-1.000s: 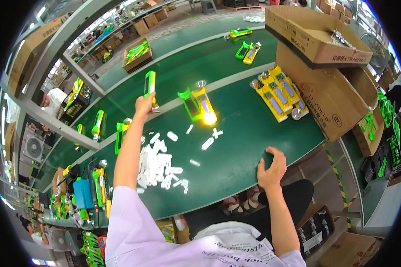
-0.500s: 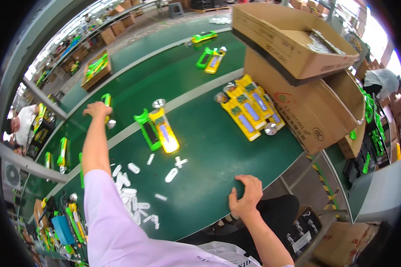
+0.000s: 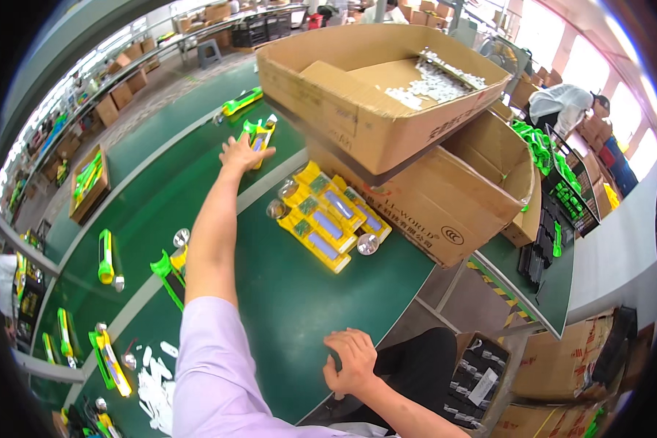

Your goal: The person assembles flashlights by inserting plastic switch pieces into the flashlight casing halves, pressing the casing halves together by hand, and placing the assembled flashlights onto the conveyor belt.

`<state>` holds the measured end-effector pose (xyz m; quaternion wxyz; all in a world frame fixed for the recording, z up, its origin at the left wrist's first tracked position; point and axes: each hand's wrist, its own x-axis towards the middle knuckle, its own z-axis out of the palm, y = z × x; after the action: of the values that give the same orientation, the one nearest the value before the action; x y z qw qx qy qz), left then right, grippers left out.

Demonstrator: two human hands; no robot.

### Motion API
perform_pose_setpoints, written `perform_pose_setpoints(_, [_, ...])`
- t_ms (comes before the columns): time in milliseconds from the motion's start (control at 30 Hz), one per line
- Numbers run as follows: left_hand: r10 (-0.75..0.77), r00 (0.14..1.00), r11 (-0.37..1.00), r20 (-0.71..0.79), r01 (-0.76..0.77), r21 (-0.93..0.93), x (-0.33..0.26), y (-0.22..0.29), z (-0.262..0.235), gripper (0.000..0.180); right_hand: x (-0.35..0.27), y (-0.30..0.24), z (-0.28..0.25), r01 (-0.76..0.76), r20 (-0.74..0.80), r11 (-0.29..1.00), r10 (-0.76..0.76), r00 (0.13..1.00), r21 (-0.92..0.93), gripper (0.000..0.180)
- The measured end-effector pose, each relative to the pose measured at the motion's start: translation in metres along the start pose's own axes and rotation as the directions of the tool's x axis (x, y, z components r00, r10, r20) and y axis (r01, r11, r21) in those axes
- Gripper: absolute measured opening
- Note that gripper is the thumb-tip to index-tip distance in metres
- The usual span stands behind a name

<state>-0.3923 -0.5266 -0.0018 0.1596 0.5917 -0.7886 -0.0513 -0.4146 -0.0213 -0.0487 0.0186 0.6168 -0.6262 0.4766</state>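
My left hand (image 3: 242, 155) is stretched far forward over the green belt, fingers spread, at a green and yellow lamp housing (image 3: 260, 133); the palm partly hides it and no firm grip shows. Resting near the bench's front edge, my right hand (image 3: 352, 363) is loosely curled, thumb apart, with nothing in it. Between the hands lies a group of yellow lamp halves (image 3: 320, 237) with circuit boards and round silver reflectors (image 3: 368, 244). Beside my left forearm is an open green shell (image 3: 169, 281), its yellow half mostly covered by the arm.
Small white plastic parts (image 3: 155, 394) lie heaped left of my sleeve. Cardboard boxes (image 3: 431, 212) rise at the right, the upper tray (image 3: 343, 106) holding white pieces. More lamps (image 3: 106, 257) sit along the belt. A person in white (image 3: 562, 106) bends over at the far right.
My view has turned right. My left hand has left a green lamp on the belt's left part and now reaches the green and yellow housing farther right. My right hand still rests near the edge.
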Motion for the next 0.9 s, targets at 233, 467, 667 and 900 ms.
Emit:
perform_pose_setpoints(233, [-0.178, 0.984, 0.984, 0.027, 0.177, 0.019, 0.011, 0.002, 0.013, 0.078, 0.004, -0.007, -0.002, 0.0, -0.002, 1.0, 0.0, 1.0, 0.005, 0.037])
perform_pose_setpoints(467, [-0.269, 0.961, 0.96, 0.068, 0.273, -0.057, -0.02, -0.027, -0.015, 0.074, 0.008, -0.006, 0.001, 0.012, -0.024, 1.0, -0.012, 1.0, 0.015, 0.035])
perform_pose_setpoints(667, [-0.292, 0.943, 0.953, 0.157, 0.302, -0.039, -0.059, -0.044, -0.034, 0.07, 0.006, -0.001, -0.005, -0.009, -0.056, 1.0, 0.009, 0.998, -0.001, 0.033])
perform_pose_setpoints(900, [-0.208, 0.972, 0.94, 0.107, 0.229, -0.255, -0.092, -0.076, -0.056, 0.06, -0.005, -0.009, -0.005, 0.009, -0.084, 0.999, -0.006, 0.996, 0.034, 0.03])
